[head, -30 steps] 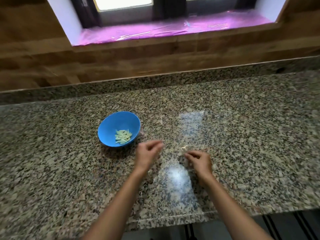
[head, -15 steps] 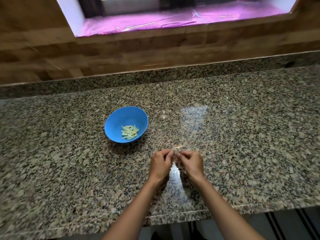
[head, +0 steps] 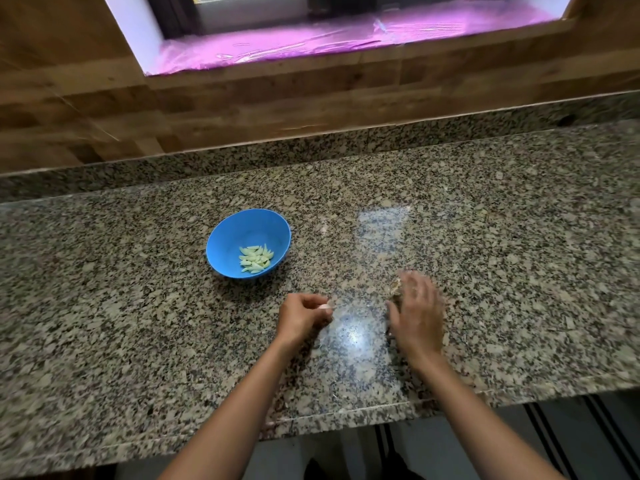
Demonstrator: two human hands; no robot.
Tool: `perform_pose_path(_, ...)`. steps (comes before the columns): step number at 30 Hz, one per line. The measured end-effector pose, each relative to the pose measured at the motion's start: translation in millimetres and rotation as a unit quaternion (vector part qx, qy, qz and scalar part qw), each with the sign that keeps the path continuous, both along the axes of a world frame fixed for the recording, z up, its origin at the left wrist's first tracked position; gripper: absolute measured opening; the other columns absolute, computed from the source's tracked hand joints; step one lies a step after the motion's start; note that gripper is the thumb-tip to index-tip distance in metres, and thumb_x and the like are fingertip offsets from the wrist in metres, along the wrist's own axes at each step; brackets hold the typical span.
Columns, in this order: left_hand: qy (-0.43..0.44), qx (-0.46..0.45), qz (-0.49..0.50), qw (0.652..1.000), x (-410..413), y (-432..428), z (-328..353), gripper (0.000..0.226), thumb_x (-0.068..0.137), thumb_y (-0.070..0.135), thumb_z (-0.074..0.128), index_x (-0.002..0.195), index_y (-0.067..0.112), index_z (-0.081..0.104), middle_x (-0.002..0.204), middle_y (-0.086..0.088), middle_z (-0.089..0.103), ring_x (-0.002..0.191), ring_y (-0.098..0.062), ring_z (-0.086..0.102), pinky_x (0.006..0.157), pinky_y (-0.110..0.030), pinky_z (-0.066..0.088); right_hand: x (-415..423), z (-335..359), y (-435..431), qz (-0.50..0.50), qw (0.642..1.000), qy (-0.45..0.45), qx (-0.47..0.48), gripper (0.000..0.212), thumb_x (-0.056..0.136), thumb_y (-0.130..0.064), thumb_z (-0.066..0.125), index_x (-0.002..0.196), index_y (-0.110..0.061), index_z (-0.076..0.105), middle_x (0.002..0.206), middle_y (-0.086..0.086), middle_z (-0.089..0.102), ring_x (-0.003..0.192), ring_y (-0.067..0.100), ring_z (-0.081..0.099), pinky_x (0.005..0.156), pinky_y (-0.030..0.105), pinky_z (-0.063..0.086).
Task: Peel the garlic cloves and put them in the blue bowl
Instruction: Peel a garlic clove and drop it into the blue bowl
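Observation:
The blue bowl [head: 221, 237] stands on the granite counter, with several peeled pale garlic cloves [head: 256, 259] lying in its bottom. Below and right of the bowl, my left hand [head: 300, 317] is curled and pinches a small pale garlic clove [head: 325, 306] at its fingertips. My right hand [head: 417, 315] is blurred and lies further right, fingers spread over the counter. A brownish scrap of garlic skin or bulb [head: 396, 285] shows at its fingertips; whether the hand holds it I cannot tell.
The speckled granite counter [head: 519, 271] runs the full width, its front edge near the bottom. A wooden wall [head: 311, 98] rises behind it, with a window sill covered in pink film [head: 346, 32] above.
Half a second ago both hands met together over a clove. They have since parted: the left keeps the clove, and the right has swung out to the right.

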State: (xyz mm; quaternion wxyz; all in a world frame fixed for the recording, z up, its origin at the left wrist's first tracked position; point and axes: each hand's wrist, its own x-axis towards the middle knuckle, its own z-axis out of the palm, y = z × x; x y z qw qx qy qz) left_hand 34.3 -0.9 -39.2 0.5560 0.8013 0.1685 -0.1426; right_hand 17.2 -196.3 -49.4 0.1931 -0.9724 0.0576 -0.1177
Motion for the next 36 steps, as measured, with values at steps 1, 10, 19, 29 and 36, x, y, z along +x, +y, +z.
perform_pose_path(1, -0.02, 0.048, -0.021, 0.998, 1, 2, 0, 0.016, 0.079, 0.015, 0.073, 0.095, 0.012, 0.071, 0.089, 0.002, 0.07, 0.08, -0.01, 0.067, 0.073, -0.022, 0.056, -6, -5, 11, 0.056, 0.998, -0.021, 0.023, 0.056, 0.081, -0.024, 0.062, 0.134, -0.014, 0.045, 0.132, 0.008, 0.049, 0.124, 0.024, 0.046, 0.107, 0.038, 0.035)
perform_pose_path(10, -0.131, 0.24, -0.161, 0.948, -12, 6, -5, 0.024, 0.088, 0.018, 0.062, 0.111, 0.013, 0.067, 0.116, -0.005, 0.065, 0.114, -0.016, 0.057, 0.099, -0.035, 0.048, -20, -33, 38, 0.233, 0.958, 0.157, -0.057, 0.074, 0.082, -0.065, -0.009, 0.144, -0.027, -0.015, 0.149, -0.007, -0.026, 0.139, 0.012, -0.022, 0.11, 0.033, -0.023)
perform_pose_path(19, 0.043, 0.079, -0.087, 0.992, 2, 0, 18, 0.012, 0.075, 0.004, 0.075, 0.085, 0.001, 0.071, 0.078, -0.009, 0.073, 0.071, -0.019, 0.071, 0.072, -0.035, 0.059, -20, -31, 39, 0.228, 0.956, 0.176, -0.059, 0.065, 0.092, -0.059, 0.005, 0.145, -0.027, -0.016, 0.151, -0.008, -0.025, 0.138, 0.01, -0.026, 0.11, 0.034, -0.021)
perform_pose_path(29, 0.063, 0.292, -0.211, 0.931, 26, -16, 26, 0.009, 0.076, 0.011, 0.074, 0.08, 0.007, 0.067, 0.076, -0.003, 0.069, 0.071, -0.013, 0.065, 0.072, -0.031, 0.056, -21, -36, 40, 0.236, 0.956, 0.163, -0.059, 0.07, 0.092, -0.062, 0.006, 0.146, -0.023, -0.014, 0.151, -0.004, -0.024, 0.138, 0.016, -0.024, 0.108, 0.033, -0.025)
perform_pose_path(36, -0.075, 0.355, -0.276, 0.89, -5, -23, 25, 0.003, 0.087, 0.008, 0.063, 0.084, 0.006, 0.064, 0.081, -0.004, 0.065, 0.073, -0.017, 0.063, 0.069, -0.028, 0.056, -24, -29, 37, 0.253, 0.95, 0.183, -0.014, 0.063, 0.095, -0.056, 0.013, 0.146, -0.027, -0.009, 0.149, -0.009, -0.022, 0.141, 0.011, -0.018, 0.113, 0.031, -0.017)
